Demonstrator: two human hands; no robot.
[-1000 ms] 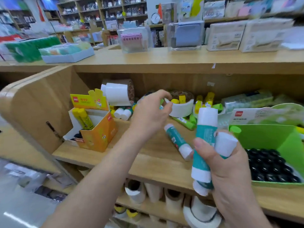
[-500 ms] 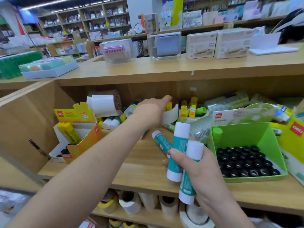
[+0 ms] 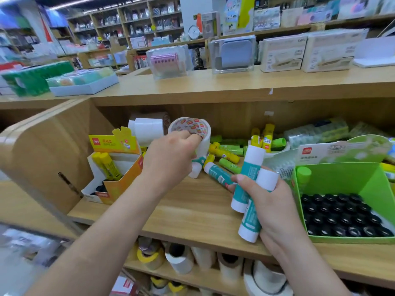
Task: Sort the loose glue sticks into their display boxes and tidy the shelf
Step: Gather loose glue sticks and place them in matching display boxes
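Nearest, tape rolls (image 3: 179,260) are stored on the lower shelf. Above them the front edge of the shelf (image 3: 192,229) is left unobstructed between two display boxes, with a bare strip of board behind it. Two teal glue sticks (image 3: 248,180) are clasped together, roughly upright, in the right hand (image 3: 275,210), just beside the green display box (image 3: 342,180). That box is packed with black round tops, and one green stick (image 3: 303,176) stands in its back-left corner. A third teal stick (image 3: 217,173) lies just past the thumb. Farther in, a patterned tape roll (image 3: 192,129) is gripped by the left hand (image 3: 171,159), fingers hooked over its rim. Two yellow sticks (image 3: 106,165) lean in the orange display box (image 3: 128,178) by the left wall. Loose yellow and green sticks (image 3: 226,155) are heaped near the back panel.
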